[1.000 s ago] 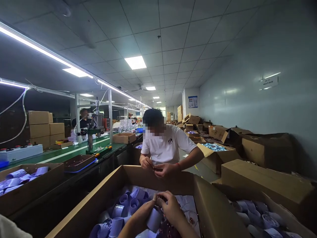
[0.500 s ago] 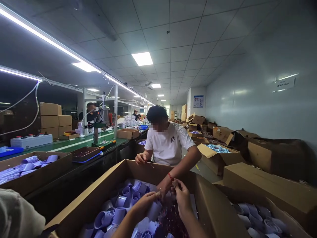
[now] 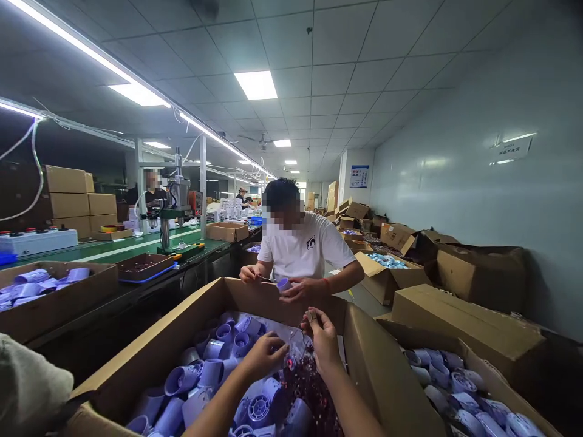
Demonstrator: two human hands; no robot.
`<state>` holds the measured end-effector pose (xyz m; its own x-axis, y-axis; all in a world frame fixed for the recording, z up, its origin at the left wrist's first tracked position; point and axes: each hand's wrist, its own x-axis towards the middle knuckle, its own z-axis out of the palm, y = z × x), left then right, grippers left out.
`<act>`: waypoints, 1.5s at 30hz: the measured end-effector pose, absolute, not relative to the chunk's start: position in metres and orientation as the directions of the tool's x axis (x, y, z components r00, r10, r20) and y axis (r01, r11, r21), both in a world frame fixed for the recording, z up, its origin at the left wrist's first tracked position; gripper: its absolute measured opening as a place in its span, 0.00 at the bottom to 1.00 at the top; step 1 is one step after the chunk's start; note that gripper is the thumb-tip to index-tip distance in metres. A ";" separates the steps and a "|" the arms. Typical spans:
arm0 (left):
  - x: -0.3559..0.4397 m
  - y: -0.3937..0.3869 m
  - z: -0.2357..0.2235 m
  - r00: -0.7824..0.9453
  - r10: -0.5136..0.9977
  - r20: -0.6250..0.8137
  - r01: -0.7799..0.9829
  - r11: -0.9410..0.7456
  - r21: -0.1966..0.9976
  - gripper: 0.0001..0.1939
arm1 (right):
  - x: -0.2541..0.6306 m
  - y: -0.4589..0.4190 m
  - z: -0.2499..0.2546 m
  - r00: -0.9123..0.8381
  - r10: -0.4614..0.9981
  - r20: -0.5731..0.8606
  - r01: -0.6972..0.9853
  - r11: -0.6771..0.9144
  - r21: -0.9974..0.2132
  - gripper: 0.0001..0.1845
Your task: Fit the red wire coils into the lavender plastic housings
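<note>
My left hand (image 3: 266, 354) hangs over the purple plastic cups (image 3: 212, 371) in the cardboard box (image 3: 364, 358). Its fingers are loosely bent and apart, with nothing visible in them. My right hand (image 3: 324, 343) is raised to the right, thumb and fingers pinched on a small tan piece (image 3: 311, 316) with what look like thin wires. Beneath it lies a heap of dark red wired parts (image 3: 307, 388) on the box's right side. Across the box, a co-worker's hand holds a purple cup (image 3: 284, 284); their other hand (image 3: 249, 274) pinches a thin wire.
Another box of cups (image 3: 473, 388) stands at the right, and one (image 3: 40, 285) at the left. A green workbench (image 3: 136, 246) carries a press machine (image 3: 175, 206). The co-worker (image 3: 296, 246) faces me. Cardboard boxes (image 3: 473, 273) line the right wall.
The co-worker's hand has come up out of the box with a purple cup. My left hand's fingers have loosened from a pinch. My view has shifted slightly right and down.
</note>
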<state>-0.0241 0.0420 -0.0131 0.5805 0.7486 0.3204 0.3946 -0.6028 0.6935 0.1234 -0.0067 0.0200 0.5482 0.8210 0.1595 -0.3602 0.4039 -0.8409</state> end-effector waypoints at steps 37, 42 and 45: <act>-0.023 0.043 -0.006 0.422 0.828 0.368 0.460 -0.546 0.700 0.15 | 0.125 -0.014 0.022 0.455 0.841 0.292 -0.127 0.386 -0.914 0.28; -0.025 0.044 -0.005 0.391 0.840 0.377 0.466 -0.534 0.706 0.14 | 0.130 -0.015 0.027 0.526 0.826 0.204 -0.230 0.369 -0.901 0.27; -0.024 0.045 -0.006 0.362 0.852 0.377 0.473 -0.517 0.714 0.13 | 0.131 -0.016 0.027 0.404 0.904 0.139 -0.345 0.291 -0.892 0.27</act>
<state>-0.0238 0.0450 -0.0061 0.3621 0.8525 0.3770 0.4733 -0.5166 0.7135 0.1312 -0.0161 0.0273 0.4039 0.9042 0.1391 -0.3451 0.2914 -0.8922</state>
